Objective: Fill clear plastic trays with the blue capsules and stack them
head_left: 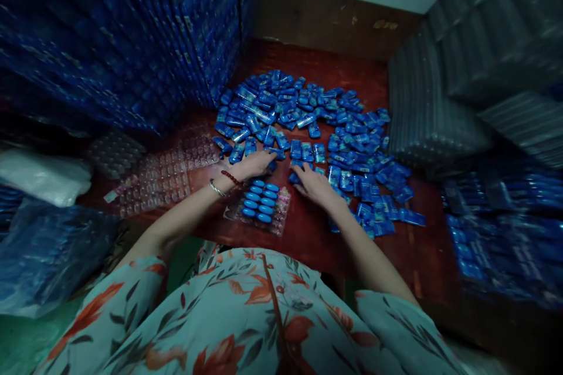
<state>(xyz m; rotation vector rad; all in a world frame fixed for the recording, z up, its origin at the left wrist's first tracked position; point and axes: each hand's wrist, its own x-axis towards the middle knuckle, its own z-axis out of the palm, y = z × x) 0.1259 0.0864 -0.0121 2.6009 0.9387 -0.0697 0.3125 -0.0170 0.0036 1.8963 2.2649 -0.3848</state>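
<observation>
My left hand [255, 165], with a red bead bracelet and a pale bangle at the wrist, has its fingers closed on a small blue wrapped packet [278, 154]. To the right, my right hand [315, 185] curls its fingers over another blue packet [295, 177] on the table; its grip is partly hidden. Between my forearms, a clear plastic blister tray [278, 224] lies flat, with two columns of glossy blue oval pieces [263, 201] in it. A row of blue packets [307, 152] lies just beyond my right fingertips.
A heap of blue packets [285, 99] spreads over the red-brown table [352, 67] and down its right side. Clear blister sheets [162, 179] lie at left. Tall blue stacks [176, 29] rise at back left, grey tray stacks [431, 99] at right. A white plastic bag [41, 176] is far left.
</observation>
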